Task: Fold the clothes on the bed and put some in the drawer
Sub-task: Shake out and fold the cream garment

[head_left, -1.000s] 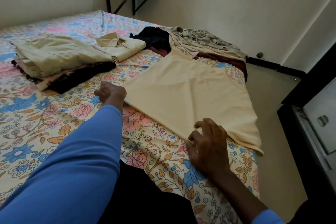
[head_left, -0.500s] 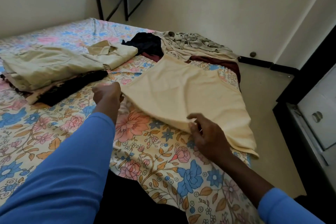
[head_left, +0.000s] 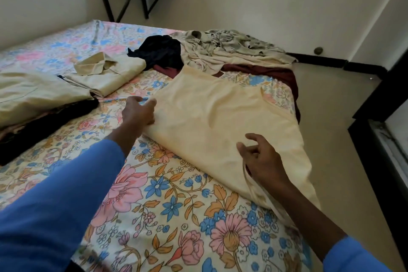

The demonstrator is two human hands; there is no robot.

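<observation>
In the head view, a pale yellow knit garment [head_left: 216, 121] is seen spread on the floral-printed bed sheet [head_left: 167, 201], towards the bed's right edge. Its near edge is raised and rolled forward into a soft fold. The left hand [head_left: 139, 113] is placed at the garment's left side, where the cloth is pinched between thumb and fingers. The right hand [head_left: 262, 161] is laid over the near right portion with its fingers loosely curled and spread. A hem seems to be looped under the palm, though whether anything is gripped there cannot be told.

A folded beige collared shirt [head_left: 110, 75] is set just beyond the left hand, beside a stack of folded clothes [head_left: 33, 97]. A crumpled black garment [head_left: 159, 51] and a rumpled grey-olive cloth [head_left: 231, 51] are left unfolded at the far side.

The step in hand is judged to be the first fold. Both ends of the raised edge should be carried forward together and kept level, so that a straight crease is formed. The part hanging near the bed's edge should be drawn in first, lest the fold be dragged askew, and the cloth smoothed flat before release.
</observation>
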